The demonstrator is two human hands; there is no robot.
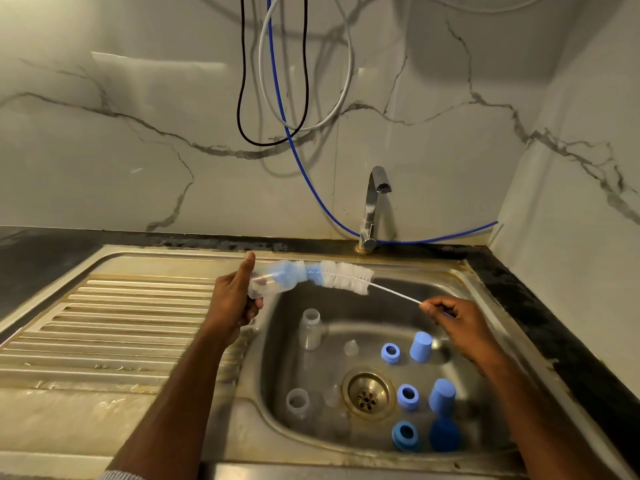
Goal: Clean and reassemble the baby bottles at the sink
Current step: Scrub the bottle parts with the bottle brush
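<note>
Bottle point(268, 282) up over the sink's left rim, lying sideways in the left hand point(235, 299), fingers wrapped round its base end and the thumb sticking up past it. Right hand point(453, 318) pinches the thin wire handle of the bottle brush point(346, 275) well back from the bristles, out over the middle of the basin point(467, 285). Blue tip of the brush is inside the bottle's mouth, white bristles mostly outside it. Risk here, as I read it: that long wire is flexing, and gripped so far back it could whip and flick out of the neck, or twist in the pinch. Bottle looks wet and clear, held by one end only, so a hard push from the brush might lever it out of the grip and drop it onto the parts below. Down in the basin sit two more clear bottles, teats near the drain point(369, 394), and blue collars and caps towards the right wall, all apart from both hands. Tap point(375, 202) stands at the back edge, no water seen running.
</note>
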